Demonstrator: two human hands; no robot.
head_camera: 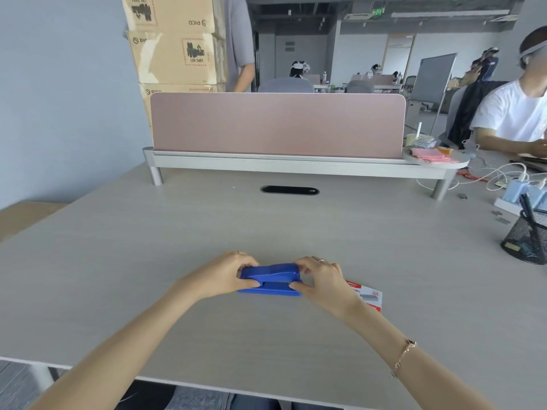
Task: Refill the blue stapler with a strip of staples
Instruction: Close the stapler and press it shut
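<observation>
The blue stapler (270, 278) lies on the grey desk (266, 226), lengthwise left to right, in front of me. My left hand (225, 275) grips its left end, fingers over the top and thumb at the side. My right hand (321, 279) grips its right end the same way. The stapler's top looks closed down on its base. A red and white staple box (368, 295) lies flat on the desk just right of my right hand, partly hidden by my wrist. No loose strip of staples shows near the stapler.
A pink divider (278, 125) on a raised shelf crosses the back of the desk, with a cable slot (290, 190) before it. A black mesh pen holder (528, 241) and chargers (521, 193) stand at the right. Another person (512, 113) sits at far right. Cardboard boxes (174, 45) are stacked behind.
</observation>
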